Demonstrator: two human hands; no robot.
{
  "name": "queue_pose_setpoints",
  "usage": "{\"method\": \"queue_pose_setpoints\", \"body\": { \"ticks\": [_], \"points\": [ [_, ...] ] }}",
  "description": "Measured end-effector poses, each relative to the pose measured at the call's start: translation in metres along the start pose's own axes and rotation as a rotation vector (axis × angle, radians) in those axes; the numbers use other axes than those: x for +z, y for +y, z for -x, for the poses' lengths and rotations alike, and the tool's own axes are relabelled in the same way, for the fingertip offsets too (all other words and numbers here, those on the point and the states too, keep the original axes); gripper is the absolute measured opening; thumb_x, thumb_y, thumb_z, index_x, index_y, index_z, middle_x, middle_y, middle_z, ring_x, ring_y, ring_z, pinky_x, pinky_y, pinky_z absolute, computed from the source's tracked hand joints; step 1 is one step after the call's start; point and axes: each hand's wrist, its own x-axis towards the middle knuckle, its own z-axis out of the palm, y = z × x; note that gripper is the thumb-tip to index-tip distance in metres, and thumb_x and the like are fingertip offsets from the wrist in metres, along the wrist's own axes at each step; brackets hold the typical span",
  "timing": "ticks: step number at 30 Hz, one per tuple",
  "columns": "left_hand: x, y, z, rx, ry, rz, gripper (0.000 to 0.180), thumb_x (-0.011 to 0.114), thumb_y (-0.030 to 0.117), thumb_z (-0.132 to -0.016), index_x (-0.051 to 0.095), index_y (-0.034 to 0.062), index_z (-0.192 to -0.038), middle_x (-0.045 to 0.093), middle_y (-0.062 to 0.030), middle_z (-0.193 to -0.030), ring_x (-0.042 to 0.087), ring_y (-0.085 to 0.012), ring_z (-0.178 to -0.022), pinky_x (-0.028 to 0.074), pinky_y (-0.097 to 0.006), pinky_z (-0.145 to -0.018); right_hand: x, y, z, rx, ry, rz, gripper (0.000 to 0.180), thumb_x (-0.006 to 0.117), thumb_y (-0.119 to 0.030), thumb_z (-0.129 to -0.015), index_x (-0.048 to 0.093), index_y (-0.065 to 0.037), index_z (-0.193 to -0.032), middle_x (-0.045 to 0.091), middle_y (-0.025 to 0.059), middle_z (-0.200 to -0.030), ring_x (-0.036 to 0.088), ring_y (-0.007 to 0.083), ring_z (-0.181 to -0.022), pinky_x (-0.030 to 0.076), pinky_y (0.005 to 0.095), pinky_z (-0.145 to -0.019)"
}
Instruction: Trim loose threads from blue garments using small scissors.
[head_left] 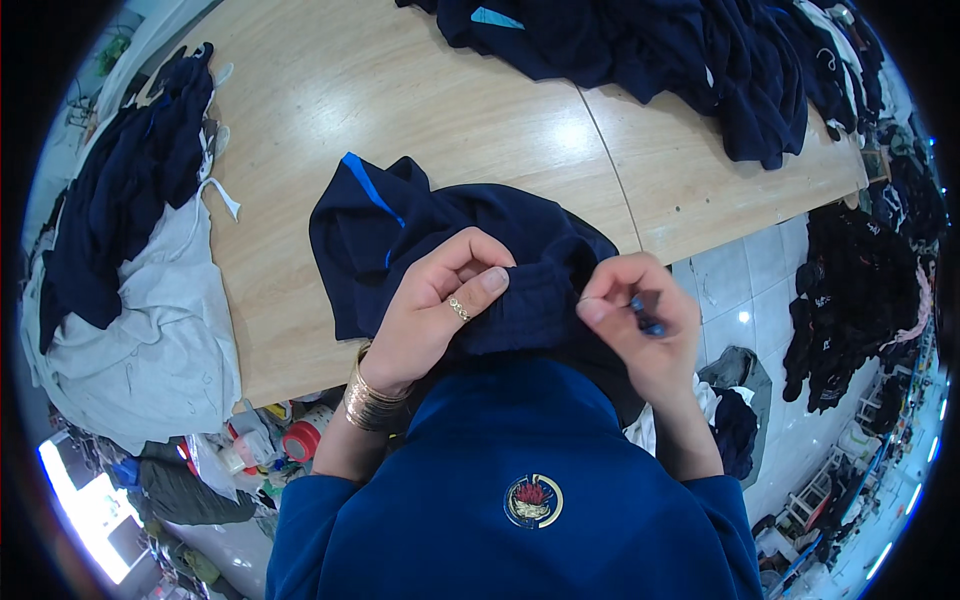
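- We hold a navy garment (480, 212) at the near edge of the wooden surface (285, 215), right in front of our body, with its gathered waistband (530, 308) turned toward us and the rest spread loosely behind it.
- Our left hand (432, 300) pinches the waistband's left part, thumb laid on top and fingers curled in against the cloth; it wears a gold ring (458, 309), and gold bangles (372, 402) circle the wrist.
- Our right hand (674, 318) is curled closed around a small dark-blue object (651, 328), mostly hidden by the fingers; its thumb and forefinger tips press together just beside the waistband's right end, and we cannot tell whether they also grip cloth or thread.
- A bright blue stripe (370, 187) runs along the garment's left part.
- Toward the far right of the surface we see a heap of navy clothes (650, 50).
- At the left edge, dark clothes (130, 185) lie partly over a pale cloth (180, 320) that hangs down.
- Below the surface on our left sits a red round container (303, 440) among clutter.
- On our right, black clothes (855, 300) are piled over the tiled floor (742, 285).
- We wear a blue shirt (450, 450) with a round badge (533, 501).
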Motion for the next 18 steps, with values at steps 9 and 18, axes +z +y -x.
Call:
{"method": "queue_pose_setpoints", "body": {
  "ticks": [9,18],
  "points": [
    [0.005,0.005,-0.001,-0.025,-0.056,0.172,0.021,0.057,0.013,-0.085,0.051,0.0038,-0.103,0.055,0.0007,-0.089,0.049,-0.0029,-0.081,0.040,-0.018,-0.072,0.005,-0.008,-0.002,-0.007,-0.047,0.110,0.017,0.070,-0.001,-0.070,0.062,-0.004,-0.084,0.054,-0.0021,-0.070,0.040,0.0035,-0.057,0.029,0.0185,-0.052],
    [0.012,0.014,-0.003,-0.036,-0.003,-0.024,0.044,0.065,0.005,-0.076,0.045,0.0041,-0.116,0.056,-0.0046,-0.101,0.052,-0.0051,-0.085,0.041,-0.019,-0.074,0.001,-0.007,-0.004,-0.275,-0.115,0.470,0.017,0.071,-0.004,-0.069,0.060,-0.008,-0.082,0.054,0.0013,-0.070,0.045,0.0096,-0.058,0.033,0.0204,-0.053]
  ]
}}
